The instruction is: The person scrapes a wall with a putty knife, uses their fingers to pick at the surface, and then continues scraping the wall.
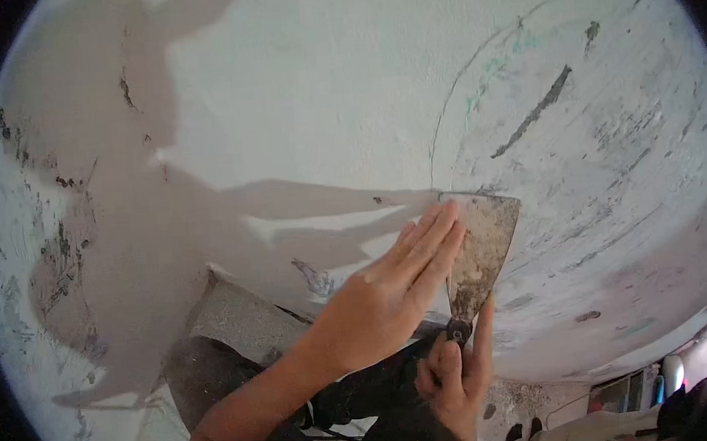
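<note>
In the head view, a broad scraper (486, 240) lies against the pale wall (303, 85), its wide edge turned upward and its blade stained. The right hand (459, 385) grasps it from below, around the dark handle (459, 331). The left hand (391, 291) does not grasp anything: its fingers are stretched out and lie along the left side of the scraper's blade, as if to support it.

A thin curved line (520, 24) starts near the upper left corner of the scraper and bends up and to the right. Above and to the right of the scraper is a long dark mark (535, 113), apart from it. To the left of the scraper, a large shadow (109, 237) covers the wall.

I judge that the step in hand is to work the wall with the blade. How hard it presses, I cannot tell. The next move seems to call for a firm hold on the handle, an even edge, and light guiding pressure from the stretched fingers.
</note>
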`<state>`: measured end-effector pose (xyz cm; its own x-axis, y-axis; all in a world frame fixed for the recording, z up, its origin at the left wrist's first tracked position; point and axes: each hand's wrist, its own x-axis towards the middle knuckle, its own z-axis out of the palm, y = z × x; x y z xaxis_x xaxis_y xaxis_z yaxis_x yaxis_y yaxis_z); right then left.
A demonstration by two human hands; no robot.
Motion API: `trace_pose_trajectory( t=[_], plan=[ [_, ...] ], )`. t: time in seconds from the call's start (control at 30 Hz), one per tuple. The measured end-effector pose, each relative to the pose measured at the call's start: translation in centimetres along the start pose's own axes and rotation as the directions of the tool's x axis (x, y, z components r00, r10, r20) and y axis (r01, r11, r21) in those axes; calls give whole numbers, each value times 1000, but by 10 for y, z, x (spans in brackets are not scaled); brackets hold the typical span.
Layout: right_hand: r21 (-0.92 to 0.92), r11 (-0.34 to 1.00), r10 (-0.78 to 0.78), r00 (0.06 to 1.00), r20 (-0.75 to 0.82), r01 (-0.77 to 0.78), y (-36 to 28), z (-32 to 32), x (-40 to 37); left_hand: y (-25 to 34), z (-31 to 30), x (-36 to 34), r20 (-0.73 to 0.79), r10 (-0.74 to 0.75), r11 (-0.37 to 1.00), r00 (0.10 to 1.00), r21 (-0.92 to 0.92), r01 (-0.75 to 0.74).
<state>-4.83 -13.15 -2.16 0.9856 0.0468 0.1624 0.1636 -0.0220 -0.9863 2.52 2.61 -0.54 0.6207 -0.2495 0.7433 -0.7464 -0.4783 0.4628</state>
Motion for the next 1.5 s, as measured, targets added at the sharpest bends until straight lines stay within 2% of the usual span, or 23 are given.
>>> trace_pose_trajectory(
  t=[0.1,0.17,0.33,0.4,0.5,0.57,0.63,0.7,0.77,0.83,0.9,0.93,1.0,1.03,1.1,1.13,1.17,1.2,1.23,1.3,1.33,1.43,1.5],
  plan=[
    [4,1000,-21,999,38,20,-8,6,10,0,-5,3,-51,7,1000,999,10,-6],
    [-9,1000,-28,998,56,29,-6,2,8,-4,-6,1,-18,18,1000,1000,8,-18],
    [-19,998,58,998,11,-58,-6,0,8,3,-8,4,-16,-4,998,1000,61,5],
    [-3,998,-65,995,76,65,10,-3,11,4,-10,3,3,-11,993,1000,115,10],
    [8,1000,24,1000,-4,-24,-1,6,2,8,-4,0,5,-59,994,998,87,59],
    [15,998,61,998,-11,-61,4,7,5,5,-5,1,3,-32,998,999,58,31],
    [33,999,-7,999,37,5,7,9,7,10,-13,6,17,-116,992,993,42,115],
    [87,995,44,998,55,-49,-2,-3,4,15,-16,4,-3,-86,995,996,47,86],
    [0,990,141,984,112,-142,4,-23,-6,15,-24,1,46,-181,983,982,-23,182],
    [-67,988,147,977,157,-138,12,-52,-23,5,-24,-4,18,-162,986,987,26,162],
    [-326,945,49,981,187,15,30,-75,-44,-1,-24,-9,165,-261,955,951,-98,279],
    [-327,945,52,980,192,13,32,-81,-52,-7,-20,-13,163,-266,954,950,-97,284],
    [-218,963,156,987,-33,-159,34,-90,-61,-20,-9,-19,373,-162,963,913,-142,229],
    [-215,965,146,989,-24,-148,36,-94,-62,-19,-6,-18,366,-162,965,916,-133,224],
    [-326,945,-37,985,-167,-20,37,-94,-60,-10,0,-16,103,-183,979,978,-68,190],
    [-177,974,99,970,-223,-140,20,-87,-60,-7,-2,-14,102,-180,981,978,-60,186],
    [-173,975,96,971,-219,-135,22,-88,-60,-5,-4,-11,8,-159,986,987,51,158],
    [-251,966,4,978,-209,-57,27,-91,-57,-4,-6,-9,-85,-128,977,988,160,141],
    [-331,944,-88,978,-191,21,27,-93,-56,-3,-9,-9,-92,-130,977,987,159,143],
    [-316,948,-41,978,-206,-27,23,-87,-64,-2,-12,-8,1,-236,916,972,334,222],
    [-294,953,10,974,-225,-78,20,-84,-66,-2,-13,-7,-7,-237,917,971,328,226],
    [-313,948,-14,978,-210,-54,32,-90,-76,-9,-12,-7,-39,-169,904,985,392,171],
    [-361,933,-82,978,-191,7,36,-90,-77,-16,-12,-7,-94,-236,897,967,361,254]
  ],
)
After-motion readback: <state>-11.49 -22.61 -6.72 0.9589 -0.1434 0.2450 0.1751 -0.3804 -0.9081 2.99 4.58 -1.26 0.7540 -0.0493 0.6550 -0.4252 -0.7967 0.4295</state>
